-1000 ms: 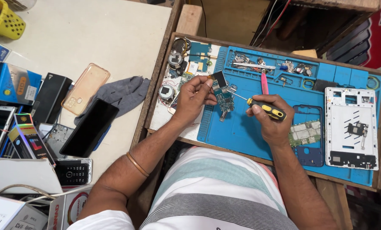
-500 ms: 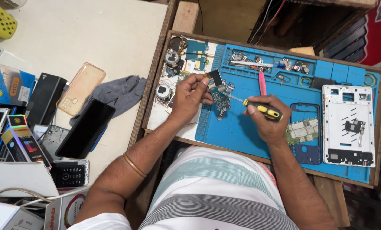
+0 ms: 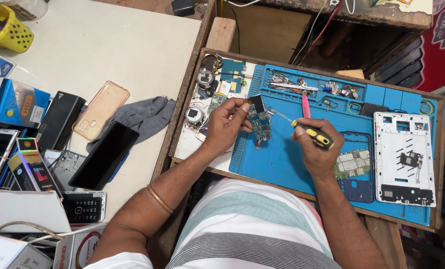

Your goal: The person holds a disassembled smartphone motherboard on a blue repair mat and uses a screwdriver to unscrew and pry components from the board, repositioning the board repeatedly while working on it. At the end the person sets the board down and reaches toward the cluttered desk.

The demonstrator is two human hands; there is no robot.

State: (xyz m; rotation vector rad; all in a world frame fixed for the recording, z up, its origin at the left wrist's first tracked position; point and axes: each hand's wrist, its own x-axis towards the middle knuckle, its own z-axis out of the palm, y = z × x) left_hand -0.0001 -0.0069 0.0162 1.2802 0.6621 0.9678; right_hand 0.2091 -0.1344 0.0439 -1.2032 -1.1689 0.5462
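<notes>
My left hand (image 3: 228, 123) pinches a small blue-green phone circuit board (image 3: 259, 121) and holds it just above the blue work mat (image 3: 282, 159). My right hand (image 3: 316, 147) grips a yellow-and-black screwdriver (image 3: 313, 136), whose thin metal tip points left at the board's upper right corner. A second circuit board (image 3: 353, 163) lies on the mat just right of my right hand. A white phone frame (image 3: 404, 158) with a small part on it rests at the mat's right end.
A pink tool (image 3: 305, 106) and small metal parts (image 3: 287, 83) sit in the mat's top trays. Round parts (image 3: 195, 115) lie at the tray's left. On the white table: a grey cloth (image 3: 145, 114), black phone (image 3: 104, 155), clear case (image 3: 101, 110), boxes (image 3: 14, 102), yellow basket (image 3: 11, 29).
The circuit board in my left hand has tilted slightly and the screwdriver tip has drawn closer to it. Both hands stay over the same spot on the mat.
</notes>
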